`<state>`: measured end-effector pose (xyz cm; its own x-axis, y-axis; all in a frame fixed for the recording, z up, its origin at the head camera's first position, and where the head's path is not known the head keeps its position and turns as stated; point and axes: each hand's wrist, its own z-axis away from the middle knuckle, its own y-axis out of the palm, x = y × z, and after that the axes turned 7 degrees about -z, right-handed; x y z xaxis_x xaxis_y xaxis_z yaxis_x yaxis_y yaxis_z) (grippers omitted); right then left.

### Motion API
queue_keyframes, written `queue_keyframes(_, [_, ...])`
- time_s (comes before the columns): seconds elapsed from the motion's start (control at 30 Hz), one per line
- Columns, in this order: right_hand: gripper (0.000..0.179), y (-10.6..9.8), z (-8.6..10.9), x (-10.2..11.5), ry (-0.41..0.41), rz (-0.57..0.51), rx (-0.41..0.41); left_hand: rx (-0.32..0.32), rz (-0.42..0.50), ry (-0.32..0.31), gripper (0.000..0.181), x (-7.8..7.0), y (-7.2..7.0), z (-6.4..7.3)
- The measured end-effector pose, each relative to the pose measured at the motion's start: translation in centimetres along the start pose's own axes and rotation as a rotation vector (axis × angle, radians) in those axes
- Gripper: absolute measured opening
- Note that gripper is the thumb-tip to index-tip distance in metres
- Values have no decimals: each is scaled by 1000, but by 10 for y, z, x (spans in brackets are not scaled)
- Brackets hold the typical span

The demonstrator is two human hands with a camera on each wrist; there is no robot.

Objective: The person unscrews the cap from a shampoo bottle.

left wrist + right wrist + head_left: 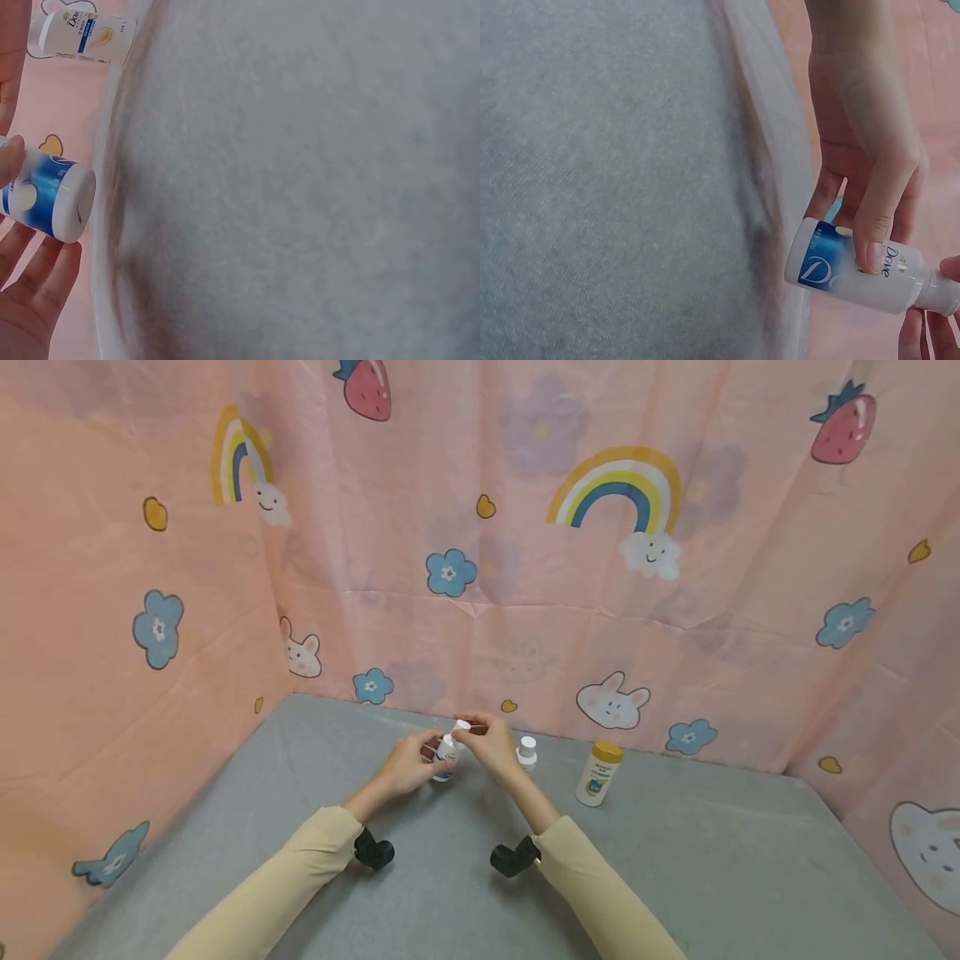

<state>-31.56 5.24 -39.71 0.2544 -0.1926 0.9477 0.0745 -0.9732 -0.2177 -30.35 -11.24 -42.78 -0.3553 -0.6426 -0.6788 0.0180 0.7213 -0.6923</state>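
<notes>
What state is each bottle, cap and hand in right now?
Blue-and-white Dove bottle: held up, its underside showing in the left wrist view.
That bottle's white cap: pinched; seated or off, I can't tell.
Second Dove bottle: standing, cap on.
Yellow-capped bottle: standing, cap on.
Left hand: gripping the blue-and-white bottle.
Right hand: pinching the white cap.

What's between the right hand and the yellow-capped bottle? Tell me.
The head view shows a white-capped bottle between the right hand and yellow-capped bottle.
</notes>
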Motion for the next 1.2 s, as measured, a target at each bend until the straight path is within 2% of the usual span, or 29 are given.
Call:
queue_keyframes(0.3, [32,2,0,4,-11,1,21,-35,9,6,48,3,-1,0])
queue_keyframes(0.6, [28,2,1,6,-21,8,43,-39,-9,28,47,6,-1,1])
queue_keyframes(0.77, [31,2,1,5,-22,3,9,-38,-22,39,47,6,0,1])
queue_keyframes(1.0, [33,3,1,3,13,50,-31,-58,-60,48,51,8,0,-1])
queue_keyframes(1.2, [28,4,2,2,13,23,-43,-60,-52,63,50,8,0,0])
